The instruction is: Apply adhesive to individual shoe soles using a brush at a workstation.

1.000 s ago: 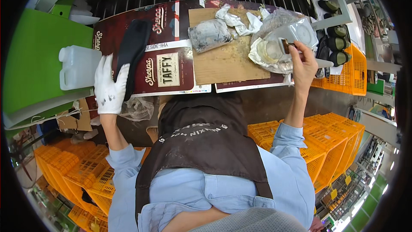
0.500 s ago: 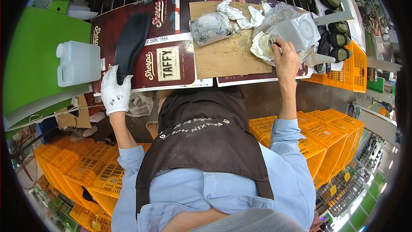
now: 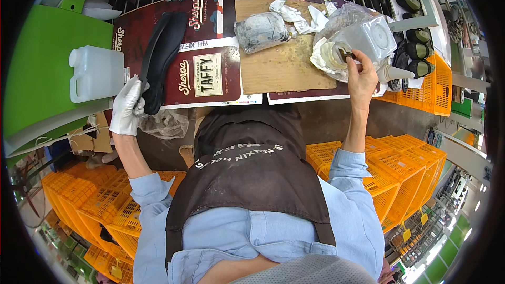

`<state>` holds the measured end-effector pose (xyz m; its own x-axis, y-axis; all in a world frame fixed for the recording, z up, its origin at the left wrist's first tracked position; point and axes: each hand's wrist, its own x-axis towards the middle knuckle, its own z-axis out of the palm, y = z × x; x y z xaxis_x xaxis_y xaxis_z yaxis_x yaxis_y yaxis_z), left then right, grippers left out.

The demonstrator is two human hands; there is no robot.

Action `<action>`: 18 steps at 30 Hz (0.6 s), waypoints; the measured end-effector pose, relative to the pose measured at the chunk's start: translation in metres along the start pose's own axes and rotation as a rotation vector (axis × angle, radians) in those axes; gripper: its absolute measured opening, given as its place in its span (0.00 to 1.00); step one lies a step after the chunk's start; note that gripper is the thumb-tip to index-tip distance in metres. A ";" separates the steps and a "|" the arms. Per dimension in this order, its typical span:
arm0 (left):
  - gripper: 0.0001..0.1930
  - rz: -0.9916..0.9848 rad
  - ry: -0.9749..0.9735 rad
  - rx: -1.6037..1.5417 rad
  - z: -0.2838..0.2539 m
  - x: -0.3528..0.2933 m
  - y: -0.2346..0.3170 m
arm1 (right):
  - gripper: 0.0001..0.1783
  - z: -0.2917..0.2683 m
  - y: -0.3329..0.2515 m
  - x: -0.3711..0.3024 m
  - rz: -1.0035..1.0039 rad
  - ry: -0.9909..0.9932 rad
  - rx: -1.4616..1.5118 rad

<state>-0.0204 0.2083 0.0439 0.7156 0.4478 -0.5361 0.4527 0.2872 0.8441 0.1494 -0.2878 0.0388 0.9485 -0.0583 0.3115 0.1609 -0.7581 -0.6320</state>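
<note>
My left hand [image 3: 125, 109], in a stained white glove, grips the near end of a long black shoe sole [image 3: 169, 42]. The sole is tilted on its side, its far end over the dark red printed board [image 3: 176, 87]. My bare right hand [image 3: 363, 79] pinches a small dark tool [image 3: 345, 54], whose lower end I cannot make out. Under it is a small translucent cup [image 3: 330, 53] with pale contents, wrapped in white paper [image 3: 320, 66]. Next to the cup lies a clear plastic jug [image 3: 377, 38].
A greyish wrapped bundle [image 3: 260, 32] and crumpled white tissue [image 3: 289, 14] lie on the brown cardboard [image 3: 286, 76]. A white jug [image 3: 94, 74] stands at left by a green surface [image 3: 50, 31]. Right are a pale nozzle [image 3: 394, 73], dark shoes [image 3: 418, 51] and orange crates [image 3: 442, 87].
My left hand has turned and shifted left, raising the near end of the sole onto its side. My right hand has moved slightly right, and the dark tool shows more above the cup.
</note>
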 end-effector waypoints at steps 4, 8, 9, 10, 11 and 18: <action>0.14 -0.151 -0.081 -0.588 -0.007 0.008 -0.008 | 0.14 0.000 0.006 -0.002 0.078 -0.017 0.096; 0.06 -0.132 -0.189 -0.840 0.022 0.000 -0.017 | 0.15 0.004 0.009 -0.004 0.095 -0.027 0.108; 0.09 -0.120 -0.195 -0.866 0.035 -0.005 -0.019 | 0.15 0.006 0.011 -0.005 0.099 -0.027 0.111; 0.10 -0.075 -0.300 -0.825 0.049 -0.011 -0.020 | 0.15 0.007 0.012 -0.005 0.100 -0.029 0.116; 0.12 -0.052 -0.385 -0.819 0.064 -0.017 -0.020 | 0.15 0.008 0.014 -0.006 0.096 -0.025 0.125; 0.23 -0.057 -0.495 -0.534 0.164 -0.053 -0.028 | 0.15 0.014 0.021 -0.001 0.363 -0.046 0.742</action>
<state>0.0165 0.0381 0.0493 0.9125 0.0206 -0.4085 0.2659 0.7290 0.6307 0.1559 -0.2946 0.0150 0.9838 -0.1782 -0.0210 -0.0341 -0.0708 -0.9969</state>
